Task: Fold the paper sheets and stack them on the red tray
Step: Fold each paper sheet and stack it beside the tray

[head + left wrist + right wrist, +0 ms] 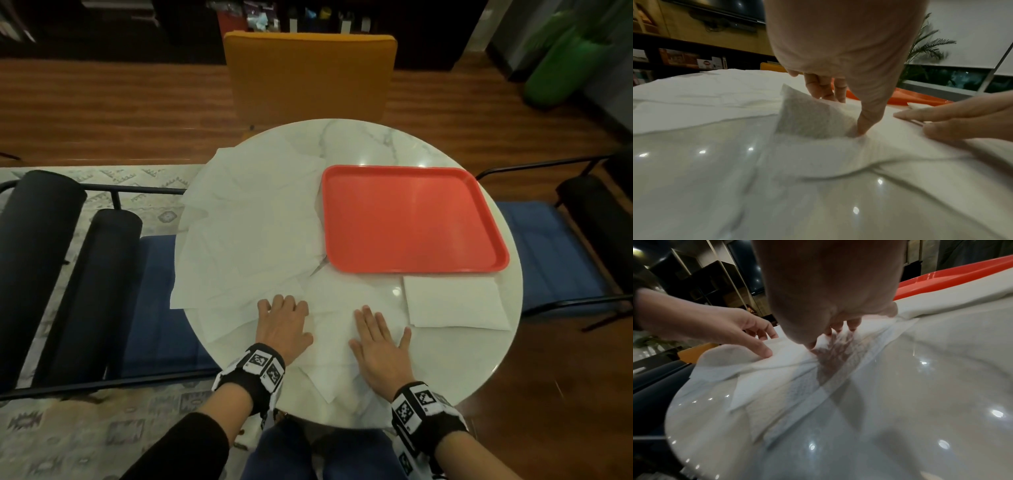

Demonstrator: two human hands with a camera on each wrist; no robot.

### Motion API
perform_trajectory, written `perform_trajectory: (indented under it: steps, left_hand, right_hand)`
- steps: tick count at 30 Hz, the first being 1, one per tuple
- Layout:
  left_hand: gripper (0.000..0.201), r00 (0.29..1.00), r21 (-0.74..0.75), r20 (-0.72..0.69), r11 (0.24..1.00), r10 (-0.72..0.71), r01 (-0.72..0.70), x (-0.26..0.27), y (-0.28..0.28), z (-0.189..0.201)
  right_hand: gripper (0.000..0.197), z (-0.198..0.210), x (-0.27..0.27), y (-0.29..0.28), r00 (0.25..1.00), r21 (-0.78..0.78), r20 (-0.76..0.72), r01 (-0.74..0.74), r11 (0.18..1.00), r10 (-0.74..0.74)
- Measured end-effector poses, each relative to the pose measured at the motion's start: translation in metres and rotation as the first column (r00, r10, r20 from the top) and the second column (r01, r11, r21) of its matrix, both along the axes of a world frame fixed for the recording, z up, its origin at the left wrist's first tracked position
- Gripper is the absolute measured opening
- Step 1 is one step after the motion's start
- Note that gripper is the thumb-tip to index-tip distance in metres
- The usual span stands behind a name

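a round white marble table [445,359] is seen from above. a paper sheet [337,329] lies at its near edge, and both hands are laid on it. the left hand [282,325] is set on the sheet's left part with the fingers bent at the knuckles; in the left wrist view its thumb [869,123] is pressed down into the paper beside a raised flap, and whether the paper is pinched cannot be told. the right hand [378,346] is spread flat on the sheet's right part, fingers straight and slightly apart, nothing being gripped. a loose pile of unfolded sheets [250,222] is spread over the left half of the table, some hanging past its rim. the red tray [411,219] sits on the far right of the table, just beside the pile. a folded sheet [455,301] lies on the table just in front of the tray's near edge. a yellow chair [310,73] stands behind the table. patterned wrist bands are worn on both wrists.
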State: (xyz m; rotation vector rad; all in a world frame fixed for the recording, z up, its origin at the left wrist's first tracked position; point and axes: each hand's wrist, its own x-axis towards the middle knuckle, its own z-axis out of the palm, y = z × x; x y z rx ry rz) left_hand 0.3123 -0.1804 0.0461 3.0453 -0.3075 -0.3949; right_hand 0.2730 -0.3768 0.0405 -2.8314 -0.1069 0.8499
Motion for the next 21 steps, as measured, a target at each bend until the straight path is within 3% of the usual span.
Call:
perform_trajectory:
  steps: [3, 6, 9, 11, 13, 15, 17, 21]
  left_hand:
    - [0.033, 0.999, -0.01, 0.037, 1.0, -0.003, 0.004, 0.006, -0.004, 0.01]
    - [0.026, 1.0, -0.074, 0.005, 0.997, -0.004, 0.004, 0.01, -0.011, 0.033]
    - [0.01, 0.995, -0.31, -0.099, 0.951, -0.03, -0.002, 0.015, -0.021, 0.065]
    - [0.01, 0.98, -0.493, -0.193, 0.869, -0.055, -0.048, 0.019, -0.029, 0.085]
    - [0.012, 0.964, -0.626, -0.258, 0.77, -0.062, -0.119, 0.024, -0.038, 0.099]
    - [0.021, 0.959, -0.716, -0.281, 0.674, -0.041, -0.181, 0.031, -0.05, 0.106]
    - [0.023, 0.956, -0.762, -0.292, 0.6, 0.015, -0.243, 0.038, -0.065, 0.11]
    - [0.011, 0.948, -0.771, -0.289, 0.555, 0.13, -0.311, 0.043, -0.088, 0.102]
  right_hand:
    - [0.056, 0.014, 0.01, 0.0, 1.0, 0.003, 0.009, -0.002, 1.0, 0.002]
    - [0.068, 0.032, 0.024, -0.002, 0.995, 0.076, 0.101, -0.002, 0.997, -0.006]
    - [0.076, 0.054, 0.04, -0.016, 0.993, 0.185, 0.102, 0.033, 0.982, -0.053]
    - [0.055, 0.068, 0.051, -0.036, 0.991, 0.29, 0.059, 0.101, 0.951, -0.124]
    - [0.03, 0.076, 0.06, -0.068, 0.974, 0.491, -0.025, 0.209, 0.846, -0.226]
    - [0.033, 0.082, 0.062, -0.102, 0.928, 0.716, -0.194, 0.356, 0.601, -0.318]
    - [0.038, 0.083, 0.062, -0.134, 0.865, 0.782, -0.301, 0.465, 0.416, -0.401]
    - [0.013, 0.074, 0.063, -0.191, 0.721, 0.785, -0.363, 0.578, 0.222, -0.59]
